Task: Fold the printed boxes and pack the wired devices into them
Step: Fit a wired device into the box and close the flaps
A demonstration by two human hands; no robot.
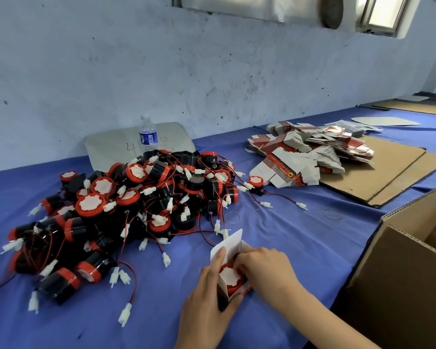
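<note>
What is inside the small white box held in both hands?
A red-rimmed device sits in the box, white face showing. The right hand covers its far side; its wire is hidden.

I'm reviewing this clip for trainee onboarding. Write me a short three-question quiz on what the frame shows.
1. True or false: the box held by the left hand already has a device in it.
2. Where do the flat boxes lie? A) on cardboard at the right, B) inside the carton, C) under the bottle.
3. Fill in: the right hand has its fingers at the box's open ____.

Key: 1 true; 2 A; 3 top.
</note>
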